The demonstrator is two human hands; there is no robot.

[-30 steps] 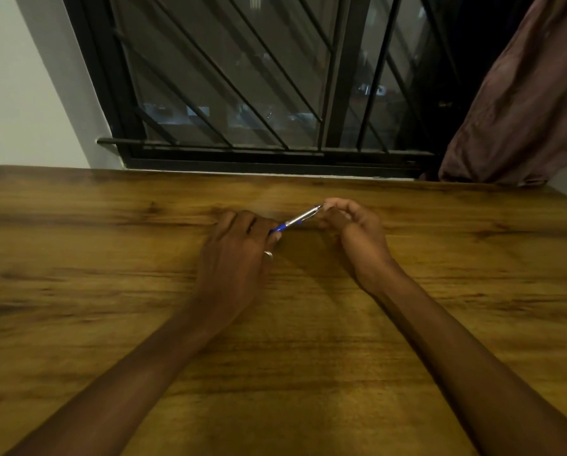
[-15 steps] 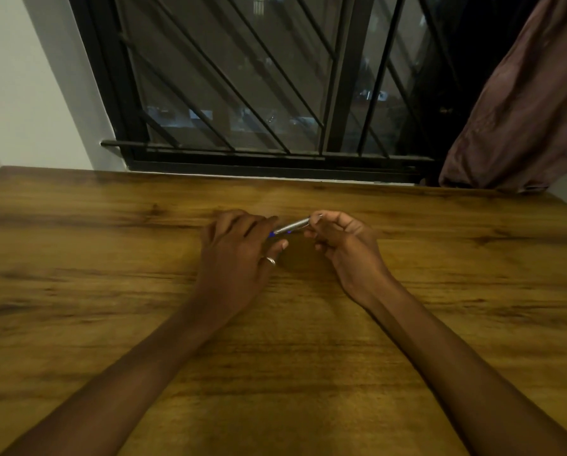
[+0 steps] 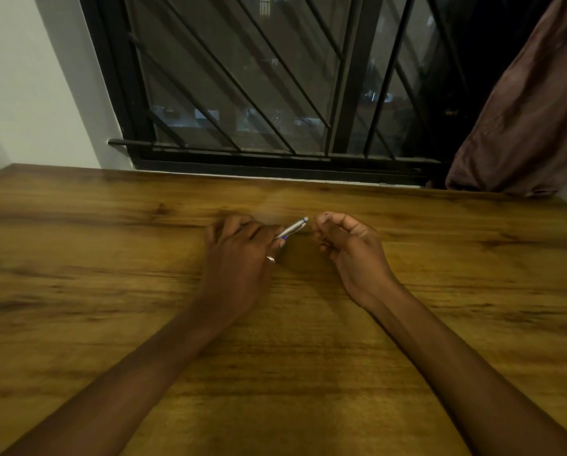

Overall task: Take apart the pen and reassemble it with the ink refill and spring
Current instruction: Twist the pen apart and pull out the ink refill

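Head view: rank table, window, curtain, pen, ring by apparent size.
1. table
2. window
3. curtain
4. pen, only part showing
5. ring

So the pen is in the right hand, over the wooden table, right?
Not quite. The head view shows the pen gripped in the left hand, over the wooden table. The right hand is just beside the pen's end.
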